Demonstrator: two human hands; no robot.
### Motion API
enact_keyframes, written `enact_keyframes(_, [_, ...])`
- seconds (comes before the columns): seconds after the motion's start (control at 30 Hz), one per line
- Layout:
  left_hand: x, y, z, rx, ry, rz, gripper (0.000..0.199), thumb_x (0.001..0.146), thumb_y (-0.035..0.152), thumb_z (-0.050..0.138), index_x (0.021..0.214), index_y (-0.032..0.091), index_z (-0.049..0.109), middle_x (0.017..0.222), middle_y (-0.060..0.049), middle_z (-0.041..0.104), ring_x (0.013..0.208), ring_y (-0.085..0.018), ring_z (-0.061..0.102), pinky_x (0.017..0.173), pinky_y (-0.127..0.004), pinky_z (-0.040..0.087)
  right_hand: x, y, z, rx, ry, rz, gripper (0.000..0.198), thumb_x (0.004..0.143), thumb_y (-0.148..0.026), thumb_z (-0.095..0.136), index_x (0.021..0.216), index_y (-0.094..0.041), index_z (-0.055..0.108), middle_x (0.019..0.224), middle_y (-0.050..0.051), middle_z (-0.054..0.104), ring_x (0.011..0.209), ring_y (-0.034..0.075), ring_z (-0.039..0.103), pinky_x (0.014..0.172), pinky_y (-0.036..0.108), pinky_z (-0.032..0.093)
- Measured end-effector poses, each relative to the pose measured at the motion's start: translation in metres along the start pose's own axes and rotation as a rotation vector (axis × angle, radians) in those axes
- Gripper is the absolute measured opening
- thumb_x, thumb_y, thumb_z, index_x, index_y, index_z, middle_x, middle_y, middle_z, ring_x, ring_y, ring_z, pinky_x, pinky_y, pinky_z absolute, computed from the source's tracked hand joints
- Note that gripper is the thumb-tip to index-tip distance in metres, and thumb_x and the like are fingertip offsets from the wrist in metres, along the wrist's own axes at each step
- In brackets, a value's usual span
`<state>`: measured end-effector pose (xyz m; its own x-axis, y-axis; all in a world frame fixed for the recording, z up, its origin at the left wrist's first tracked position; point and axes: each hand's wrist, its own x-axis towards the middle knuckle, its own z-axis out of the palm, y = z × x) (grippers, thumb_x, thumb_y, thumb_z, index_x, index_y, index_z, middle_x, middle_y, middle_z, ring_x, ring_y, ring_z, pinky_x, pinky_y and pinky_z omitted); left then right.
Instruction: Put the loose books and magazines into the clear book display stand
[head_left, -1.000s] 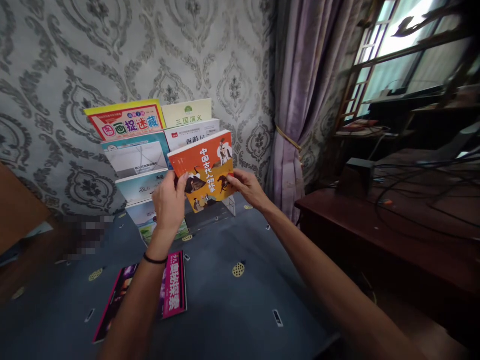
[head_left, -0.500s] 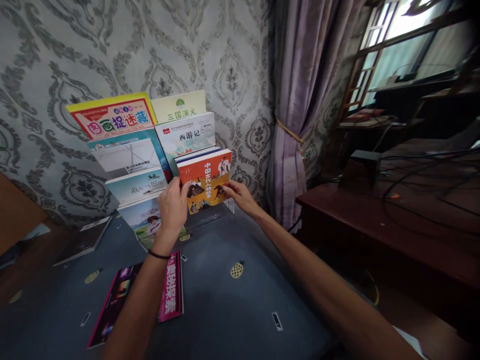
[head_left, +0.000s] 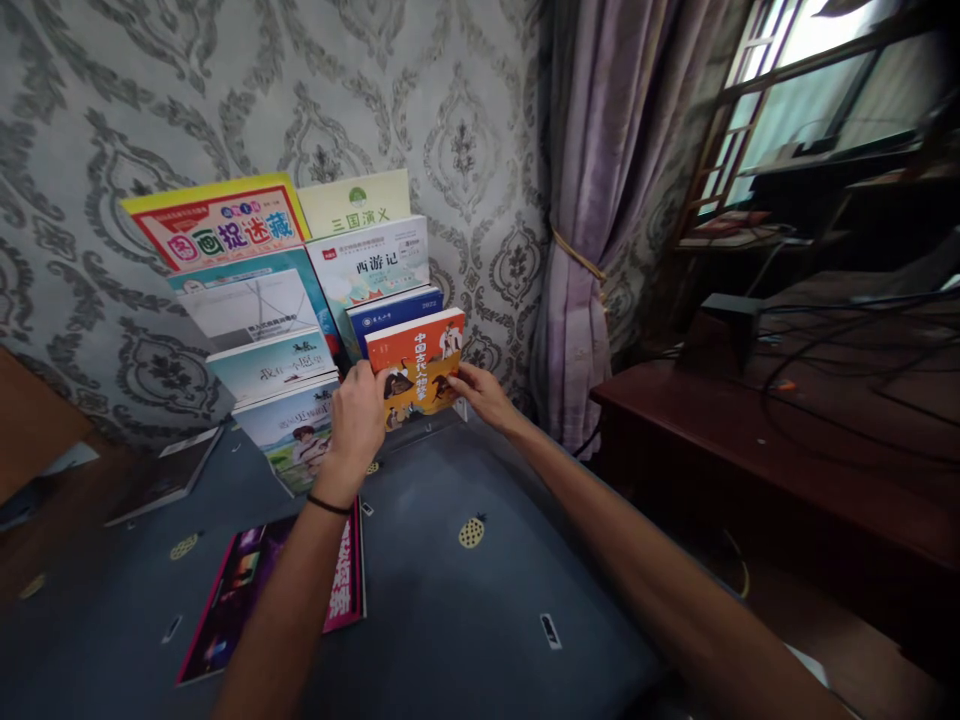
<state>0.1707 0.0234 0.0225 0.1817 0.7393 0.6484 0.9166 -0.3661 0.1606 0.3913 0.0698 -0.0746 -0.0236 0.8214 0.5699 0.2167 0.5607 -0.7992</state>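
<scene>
An orange and yellow book [head_left: 418, 372] stands upright at the front of the right-hand row, gripped at both sides. My left hand [head_left: 358, 415] is closed on its left edge, and my right hand [head_left: 478, 393] pinches its lower right edge. Right behind it rises a dark blue book [head_left: 397, 309] marked 2022, then a white book [head_left: 371, 262] and a pale green one [head_left: 358, 203]. To the left stands a second stepped row, with a landscape-covered book [head_left: 296, 435] in front. Beneath my left forearm lies a pink and black book [head_left: 259, 565], partly hidden.
A dark grey cloth with pineapple prints [head_left: 472, 531] covers the surface. Another dark book [head_left: 165, 475] lies flat at the left. Patterned wallpaper and a tied purple curtain [head_left: 592, 200] are behind. On the right is a reddish-brown desk [head_left: 825, 450] with tangled cables.
The orange book has shifted slightly down and right, held in both hands. More of the dark blue book's cover now shows above it.
</scene>
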Motion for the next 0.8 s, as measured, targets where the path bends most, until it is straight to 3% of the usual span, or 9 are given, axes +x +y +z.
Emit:
enact_keyframes(0.17, [-0.006, -0.002, 0.008, 0.036, -0.055, -0.068, 0.021, 0.102, 0.031, 0.046, 0.099, 0.014, 0.059, 0.091, -0.015, 0.073, 0.083, -0.027, 0.071, 0.066, -0.031, 0.045, -0.005, -0.003, 0.004, -0.178, 0.073, 0.017, 0.022, 0.087, -0.031, 0.058, 0.103, -0.02, 0.069, 0.096, 0.007, 0.075, 0.088, 0.024, 0.068, 0.08, 0.038, 0.054])
enact_keyframes(0.33, [-0.016, -0.004, 0.021, 0.077, -0.131, -0.125, 0.022, 0.103, 0.03, 0.042, 0.108, 0.014, 0.057, 0.084, -0.014, 0.074, 0.079, -0.029, 0.073, 0.063, -0.031, 0.045, -0.01, -0.008, 0.01, -0.286, 0.159, 0.009, 0.025, 0.08, -0.021, 0.06, 0.102, -0.022, 0.071, 0.095, 0.006, 0.076, 0.088, 0.026, 0.068, 0.082, 0.04, 0.052])
enact_keyframes(0.6, [-0.023, -0.005, 0.026, -0.055, -0.216, -0.192, 0.02, 0.102, 0.021, 0.041, 0.113, 0.011, 0.055, 0.088, -0.018, 0.074, 0.087, -0.032, 0.074, 0.068, -0.034, 0.049, -0.019, -0.007, 0.026, -0.486, 0.276, 0.029, 0.037, 0.088, -0.027, 0.053, 0.123, -0.02, 0.063, 0.109, 0.011, 0.075, 0.093, 0.027, 0.07, 0.084, 0.041, 0.052])
enact_keyframes(0.8, [-0.036, -0.009, 0.037, -0.183, -0.145, -0.158, 0.024, 0.1, 0.016, 0.042, 0.122, 0.011, 0.051, 0.111, -0.022, 0.072, 0.097, -0.031, 0.073, 0.074, -0.035, 0.052, -0.028, -0.005, 0.033, -0.647, 0.342, 0.069, 0.031, 0.093, -0.032, 0.05, 0.116, -0.019, 0.066, 0.101, 0.012, 0.074, 0.091, 0.027, 0.067, 0.079, 0.038, 0.05])
